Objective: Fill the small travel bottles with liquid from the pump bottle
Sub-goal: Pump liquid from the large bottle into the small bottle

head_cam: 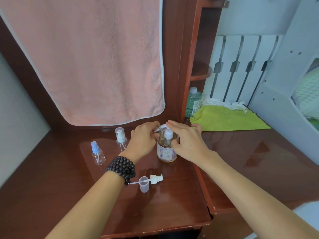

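Observation:
The pump bottle (167, 151), clear with amber liquid and a pink label, stands on the wooden table (69, 187). My right hand (185, 139) lies over its pump head with straight fingers, thumb against the bottle's side. To the left of the spout, my left hand (143, 138) grips a small clear travel bottle (158, 129), mostly hidden by the fingers. A blue-topped spray bottle (97, 153) and a white-pump travel bottle (120, 138) stand to the left. A loose white pump top (155, 179) with its tube lies near a clear cap (144, 184).
A pink towel (89, 57) hangs behind the table. To the right, a green liquid bottle (194, 102) stands in a shelf nook beside a yellow-green cloth (227, 119) and crumpled white tissue (224, 103). White furniture (276, 104) borders the right side.

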Demonstrator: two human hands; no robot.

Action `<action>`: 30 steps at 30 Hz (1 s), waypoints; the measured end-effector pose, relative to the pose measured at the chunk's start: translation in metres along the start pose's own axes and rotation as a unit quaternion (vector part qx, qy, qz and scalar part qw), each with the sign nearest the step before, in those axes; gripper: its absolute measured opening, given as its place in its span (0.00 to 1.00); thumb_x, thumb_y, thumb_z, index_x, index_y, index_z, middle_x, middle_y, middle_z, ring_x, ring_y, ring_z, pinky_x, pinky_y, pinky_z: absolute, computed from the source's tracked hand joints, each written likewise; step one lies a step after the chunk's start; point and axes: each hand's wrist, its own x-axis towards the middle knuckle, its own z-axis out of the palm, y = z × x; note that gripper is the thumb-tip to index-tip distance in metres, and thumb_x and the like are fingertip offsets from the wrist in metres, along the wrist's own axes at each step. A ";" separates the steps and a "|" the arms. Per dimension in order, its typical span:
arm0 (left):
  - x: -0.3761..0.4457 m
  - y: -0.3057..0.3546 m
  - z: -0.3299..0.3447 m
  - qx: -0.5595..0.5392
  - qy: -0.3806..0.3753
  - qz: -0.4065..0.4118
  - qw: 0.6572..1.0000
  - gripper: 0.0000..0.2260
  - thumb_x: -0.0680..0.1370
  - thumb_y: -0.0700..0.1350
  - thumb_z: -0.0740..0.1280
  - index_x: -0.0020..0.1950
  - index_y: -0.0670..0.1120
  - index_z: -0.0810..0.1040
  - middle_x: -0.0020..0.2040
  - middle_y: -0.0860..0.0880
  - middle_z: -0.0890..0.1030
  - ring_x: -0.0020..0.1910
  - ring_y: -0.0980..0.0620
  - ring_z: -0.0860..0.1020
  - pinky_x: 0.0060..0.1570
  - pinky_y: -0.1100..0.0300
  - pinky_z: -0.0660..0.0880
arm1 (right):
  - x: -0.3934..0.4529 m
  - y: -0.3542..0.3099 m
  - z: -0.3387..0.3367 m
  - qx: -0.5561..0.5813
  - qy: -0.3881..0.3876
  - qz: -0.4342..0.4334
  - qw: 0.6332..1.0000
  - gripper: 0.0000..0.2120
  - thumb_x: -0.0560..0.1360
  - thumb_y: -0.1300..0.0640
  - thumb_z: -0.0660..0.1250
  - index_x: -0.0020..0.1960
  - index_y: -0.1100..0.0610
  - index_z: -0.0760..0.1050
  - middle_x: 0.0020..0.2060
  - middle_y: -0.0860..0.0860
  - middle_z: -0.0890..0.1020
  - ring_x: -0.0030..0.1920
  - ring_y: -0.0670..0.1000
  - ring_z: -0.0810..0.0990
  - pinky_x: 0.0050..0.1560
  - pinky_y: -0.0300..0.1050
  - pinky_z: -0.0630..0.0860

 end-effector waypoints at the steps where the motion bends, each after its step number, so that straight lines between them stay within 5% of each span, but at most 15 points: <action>1: -0.001 -0.001 0.003 0.001 0.001 -0.001 1.000 0.16 0.74 0.38 0.69 0.61 0.49 0.77 0.50 0.52 0.81 0.50 0.46 0.79 0.54 0.40 0.74 | -0.001 0.000 0.002 0.001 0.001 0.000 1.000 0.31 0.68 0.62 0.62 0.71 0.48 0.70 0.72 0.44 0.69 0.70 0.41 0.68 0.65 0.55 0.54; 30: -0.003 -0.007 0.005 -0.033 -0.023 -0.012 0.999 0.15 0.75 0.39 0.69 0.60 0.52 0.77 0.49 0.53 0.82 0.48 0.49 0.79 0.54 0.45 0.76 | -0.005 0.000 0.012 -0.040 0.008 -0.006 0.999 0.36 0.64 0.65 0.64 0.72 0.50 0.69 0.72 0.45 0.70 0.71 0.47 0.68 0.64 0.57 0.53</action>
